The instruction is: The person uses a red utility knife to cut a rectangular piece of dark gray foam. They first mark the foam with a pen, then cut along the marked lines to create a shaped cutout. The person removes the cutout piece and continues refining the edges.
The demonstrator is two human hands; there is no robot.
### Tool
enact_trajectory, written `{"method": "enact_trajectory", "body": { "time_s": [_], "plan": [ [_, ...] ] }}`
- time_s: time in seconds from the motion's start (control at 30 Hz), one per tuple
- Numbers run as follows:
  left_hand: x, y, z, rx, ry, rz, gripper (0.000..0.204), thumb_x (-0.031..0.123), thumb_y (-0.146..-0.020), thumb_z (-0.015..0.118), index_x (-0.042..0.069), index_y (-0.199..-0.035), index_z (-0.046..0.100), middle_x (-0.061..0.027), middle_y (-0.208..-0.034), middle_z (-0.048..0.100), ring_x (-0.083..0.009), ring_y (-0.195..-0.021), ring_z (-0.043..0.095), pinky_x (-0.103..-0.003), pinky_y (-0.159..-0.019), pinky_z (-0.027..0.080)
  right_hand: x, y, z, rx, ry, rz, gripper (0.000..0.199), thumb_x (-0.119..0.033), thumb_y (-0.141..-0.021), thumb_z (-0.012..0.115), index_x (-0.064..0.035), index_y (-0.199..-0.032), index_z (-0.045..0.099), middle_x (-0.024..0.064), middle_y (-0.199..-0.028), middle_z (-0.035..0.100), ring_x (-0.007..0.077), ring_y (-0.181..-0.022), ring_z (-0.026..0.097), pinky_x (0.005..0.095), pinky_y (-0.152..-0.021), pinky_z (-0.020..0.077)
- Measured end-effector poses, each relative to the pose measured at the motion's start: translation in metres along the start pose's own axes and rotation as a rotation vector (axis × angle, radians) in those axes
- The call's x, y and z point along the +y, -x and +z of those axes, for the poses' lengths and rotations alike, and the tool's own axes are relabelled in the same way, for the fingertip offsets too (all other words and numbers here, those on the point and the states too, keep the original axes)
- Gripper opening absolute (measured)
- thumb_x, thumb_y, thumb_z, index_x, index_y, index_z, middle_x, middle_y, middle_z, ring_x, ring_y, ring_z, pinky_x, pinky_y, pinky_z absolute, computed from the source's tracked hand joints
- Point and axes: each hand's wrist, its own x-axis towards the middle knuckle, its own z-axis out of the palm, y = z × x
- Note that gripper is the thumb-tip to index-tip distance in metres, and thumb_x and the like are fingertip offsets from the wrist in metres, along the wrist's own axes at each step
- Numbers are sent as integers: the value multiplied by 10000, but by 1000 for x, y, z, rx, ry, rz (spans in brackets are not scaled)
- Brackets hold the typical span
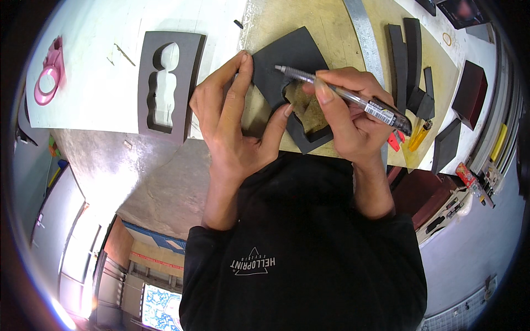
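A dark grey foam block [295, 47] lies tilted on the yellowish cutting mat, with a cut-out opening in its near half. My left hand [234, 113] rests at its left side, fingers spread, the index fingertip by the left corner and the thumb at the opening's edge. In my right hand [353, 107] is a pen [342, 94] with a clear barrel, its tip pointing left over the foam's surface. Whether the tip touches the foam I cannot tell. Further left, another grey foam block [190, 94] with a wavy figure-shaped cut-out lies on the white table.
A metal ruler [364, 38] lies beyond my right hand. Dark foam strips [412, 55], a red cutter [395, 140] and a yellow cutter [420, 135] are at the right. A pink tape dispenser [48, 83] sits far left. A dark red box [470, 94] stands at the right edge.
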Motion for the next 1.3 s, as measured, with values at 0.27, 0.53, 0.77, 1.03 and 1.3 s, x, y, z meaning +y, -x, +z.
{"method": "enact_trajectory", "body": {
  "time_s": [0.27, 0.53, 0.77, 1.03, 1.3],
  "plan": [
    [0, 0, 0, 1, 1, -2, 774, 189, -683, 893, -19, -1381, 630, -168, -1326, 647, -301, -1141, 597, -398, -1004, 397, 3, -2, -5, -38, -24, -71, 127, 36, -894, 736, 33, -1021, 734, 76, -888, 733, 53, -644, 595, 206, -546, 436],
    [-2, 1, 1, 12, 14, -4, 780, 188, -672, 900, -22, -1375, 633, -168, -1317, 654, -302, -1136, 605, -397, -1007, 399, 7, -1, -5, -66, 12, -102, 139, 46, -872, 734, 39, -1010, 714, 94, -900, 718, 57, -633, 573, 208, -539, 421],
    [0, 0, 1, 7, 9, 0, 779, 185, -672, 899, -22, -1374, 634, -167, -1315, 656, -301, -1138, 606, -395, -1003, 401, 4, 1, -2, -10, -40, -77, 140, 35, -864, 728, 40, -1002, 705, 101, -860, 703, 74, -629, 569, 222, -539, 419],
    [0, -2, 2, 7, 11, 11, 781, 179, -670, 900, -19, -1377, 632, -170, -1312, 655, -302, -1131, 606, -397, -995, 404, 8, 5, -7, 64, -65, -109, 134, 29, -875, 718, 46, -1005, 690, 116, -858, 688, 79, -650, 572, 220, -558, 424],
    [1, -1, 1, 8, 9, -3, 785, 182, -659, 904, -24, -1368, 638, -172, -1310, 655, -304, -1133, 608, -400, -996, 405, 4, 1, 1, 43, 33, -86, 174, 32, -903, 740, 60, -1071, 704, 144, -947, 742, 123, -764, 691, 239, -630, 527]
  ]
}}
